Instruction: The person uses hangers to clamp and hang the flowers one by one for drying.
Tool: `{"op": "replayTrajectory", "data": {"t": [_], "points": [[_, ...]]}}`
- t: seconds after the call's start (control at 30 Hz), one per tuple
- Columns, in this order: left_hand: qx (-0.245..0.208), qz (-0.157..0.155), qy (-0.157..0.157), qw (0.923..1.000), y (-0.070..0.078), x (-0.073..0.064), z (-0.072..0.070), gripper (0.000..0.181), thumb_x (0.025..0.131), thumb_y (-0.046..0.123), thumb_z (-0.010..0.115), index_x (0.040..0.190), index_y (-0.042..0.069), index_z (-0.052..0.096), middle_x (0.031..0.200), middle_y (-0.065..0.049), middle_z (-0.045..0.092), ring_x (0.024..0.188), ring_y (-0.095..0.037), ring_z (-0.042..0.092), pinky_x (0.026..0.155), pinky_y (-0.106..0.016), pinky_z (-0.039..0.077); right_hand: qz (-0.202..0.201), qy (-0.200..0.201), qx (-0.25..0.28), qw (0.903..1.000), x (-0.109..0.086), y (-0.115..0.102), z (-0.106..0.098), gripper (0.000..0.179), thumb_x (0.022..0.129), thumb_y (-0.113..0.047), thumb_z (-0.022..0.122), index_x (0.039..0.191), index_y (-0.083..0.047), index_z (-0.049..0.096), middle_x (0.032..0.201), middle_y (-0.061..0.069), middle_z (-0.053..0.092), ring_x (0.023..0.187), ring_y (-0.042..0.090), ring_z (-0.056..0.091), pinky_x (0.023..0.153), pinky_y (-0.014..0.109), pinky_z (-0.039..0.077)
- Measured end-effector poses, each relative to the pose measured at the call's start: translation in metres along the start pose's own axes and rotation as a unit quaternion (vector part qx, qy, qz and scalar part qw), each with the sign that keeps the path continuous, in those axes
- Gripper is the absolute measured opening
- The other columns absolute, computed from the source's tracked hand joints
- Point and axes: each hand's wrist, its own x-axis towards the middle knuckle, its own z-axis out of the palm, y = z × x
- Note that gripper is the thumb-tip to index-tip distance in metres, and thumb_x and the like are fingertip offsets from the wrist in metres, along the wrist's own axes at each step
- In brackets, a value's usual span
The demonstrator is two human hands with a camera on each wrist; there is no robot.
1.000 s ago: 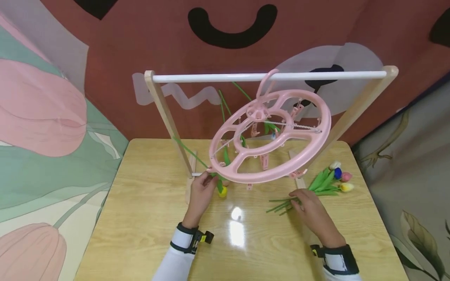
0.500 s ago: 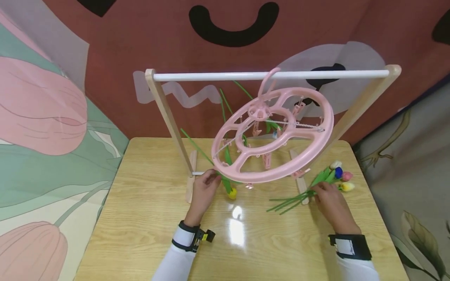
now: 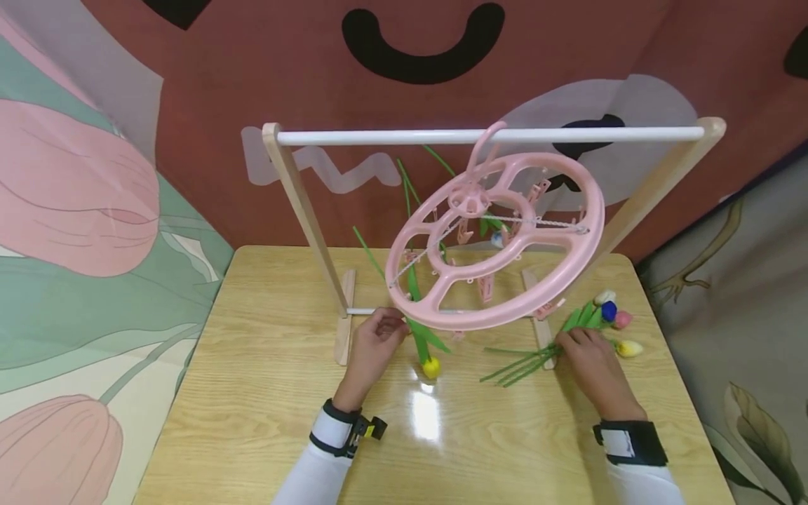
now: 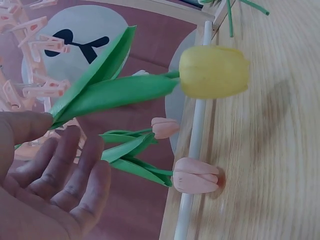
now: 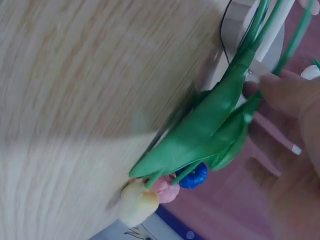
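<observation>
Between thumb and index finger, my left hand (image 3: 372,354) pinches the stem of a yellow tulip (image 3: 431,368) below the hanger's near left rim. Its flower points down, and its green leaves (image 4: 125,95) spread above the flower in the left wrist view. At the right, my right hand (image 3: 596,372) pinches stems in a bunch of tulips (image 3: 587,317) with white, blue, pink and yellow flowers, lying on the table. The right wrist view shows the fingertips at the stems beside the broad leaves (image 5: 200,130); part of the grip is hidden.
A pink round clip hanger (image 3: 469,202) hangs tilted from the white bar (image 3: 379,138) of a wooden stand (image 3: 303,203). Pink clips (image 4: 47,89) dangle beneath it. Pink tulips (image 4: 196,176) hang flower-down behind the yellow one. The wood-grain table (image 3: 265,393) lies below.
My left hand has shifted slightly right with the yellow tulip, whose flower has swung right and nearer. My right hand has slid right along the bunch, from the stem ends towards the leaves.
</observation>
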Motion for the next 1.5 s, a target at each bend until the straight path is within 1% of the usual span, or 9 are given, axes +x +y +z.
{"op": "replayTrajectory", "data": {"t": [0.2, 0.33, 0.5, 0.77, 0.93, 1.03, 1.2, 1.33, 1.5], "points": [[0.017, 0.013, -0.002, 0.9998, -0.007, -0.007, -0.001, 0.018, 0.088, 0.010, 0.070, 0.089, 0.004, 0.053, 0.082, -0.011, 0.067, 0.071, -0.021, 0.064, 0.056, -0.020, 0.057, -0.011, 0.003, 0.006, 0.9999, 0.002, -0.001, -0.005, 0.034, 0.076, 0.019, 0.059, 0.100, -0.005, 0.064, 0.093, 0.016, 0.064, 0.094, 0.038, 0.054, 0.085, 0.055, 0.048], [0.047, 0.068, -0.029, 0.9961, -0.003, -0.016, 0.000, 0.014, 0.088, 0.011, 0.070, 0.085, 0.008, 0.057, 0.075, -0.006, 0.063, 0.062, -0.015, 0.057, 0.047, -0.022, 0.052, -0.023, 0.000, 0.013, 0.9997, 0.005, -0.006, -0.009, 0.045, 0.069, 0.024, 0.063, 0.103, -0.007, 0.064, 0.093, 0.015, 0.062, 0.091, 0.037, 0.055, 0.082, 0.055, 0.049], [0.085, 0.154, -0.072, 0.9818, 0.005, -0.022, 0.006, 0.004, 0.088, 0.007, 0.068, 0.091, 0.007, 0.066, 0.084, -0.002, 0.068, 0.073, -0.011, 0.063, 0.059, -0.025, 0.060, -0.051, 0.006, 0.009, 0.9987, 0.011, -0.023, -0.017, 0.046, 0.069, 0.023, 0.064, 0.103, -0.008, 0.063, 0.094, 0.014, 0.063, 0.087, 0.036, 0.059, 0.082, 0.056, 0.050], [0.209, 0.228, -0.152, 0.9389, 0.013, -0.027, 0.025, 0.018, 0.091, 0.010, 0.067, 0.108, 0.007, 0.069, 0.104, -0.005, 0.072, 0.096, -0.012, 0.066, 0.081, -0.025, 0.060, -0.095, 0.018, 0.029, 0.9949, 0.018, -0.060, -0.021, 0.041, 0.070, 0.021, 0.063, 0.102, -0.006, 0.066, 0.094, 0.013, 0.066, 0.084, 0.031, 0.062, 0.077, 0.050, 0.054], [0.321, 0.244, -0.186, 0.8960, 0.012, -0.032, 0.039, 0.027, 0.090, 0.009, 0.066, 0.117, 0.007, 0.067, 0.111, -0.007, 0.071, 0.103, -0.016, 0.065, 0.089, -0.027, 0.058, -0.106, 0.017, 0.046, 0.9931, 0.021, -0.080, -0.021, 0.038, 0.071, 0.018, 0.067, 0.100, -0.007, 0.068, 0.094, 0.010, 0.066, 0.086, 0.029, 0.062, 0.075, 0.047, 0.055], [0.369, 0.262, -0.199, 0.8691, 0.011, -0.033, 0.045, 0.028, 0.090, 0.007, 0.065, 0.118, 0.005, 0.066, 0.112, -0.009, 0.070, 0.102, -0.018, 0.065, 0.089, -0.027, 0.058, -0.114, 0.016, 0.057, 0.9917, 0.023, -0.091, -0.020, 0.036, 0.073, 0.016, 0.067, 0.100, -0.008, 0.069, 0.095, 0.010, 0.066, 0.087, 0.028, 0.061, 0.074, 0.046, 0.056], [0.418, 0.270, -0.213, 0.8407, 0.011, -0.036, 0.049, 0.028, 0.087, -0.001, 0.065, 0.114, 0.005, 0.069, 0.102, -0.007, 0.071, 0.090, -0.016, 0.066, 0.078, -0.023, 0.061, -0.130, 0.016, 0.079, 0.9883, 0.026, -0.105, -0.021, 0.035, 0.075, 0.012, 0.067, 0.103, -0.009, 0.070, 0.096, 0.008, 0.067, 0.088, 0.026, 0.063, 0.074, 0.045, 0.057], [0.434, 0.272, -0.207, 0.8338, 0.009, -0.038, 0.050, 0.030, 0.082, -0.006, 0.067, 0.108, 0.007, 0.072, 0.094, -0.004, 0.071, 0.085, -0.015, 0.066, 0.073, -0.022, 0.061, -0.134, 0.014, 0.076, 0.9879, 0.029, -0.113, -0.023, 0.037, 0.073, 0.011, 0.069, 0.104, -0.008, 0.070, 0.098, 0.007, 0.069, 0.089, 0.025, 0.063, 0.075, 0.044, 0.058], [0.427, 0.258, -0.195, 0.8442, 0.008, -0.038, 0.046, 0.034, 0.075, -0.013, 0.066, 0.101, 0.008, 0.073, 0.091, -0.004, 0.069, 0.083, -0.014, 0.066, 0.068, -0.021, 0.061, -0.132, 0.019, 0.076, 0.9882, 0.033, -0.118, -0.025, 0.030, 0.076, 0.004, 0.070, 0.104, -0.007, 0.070, 0.098, 0.008, 0.070, 0.088, 0.025, 0.064, 0.074, 0.044, 0.059]]}}
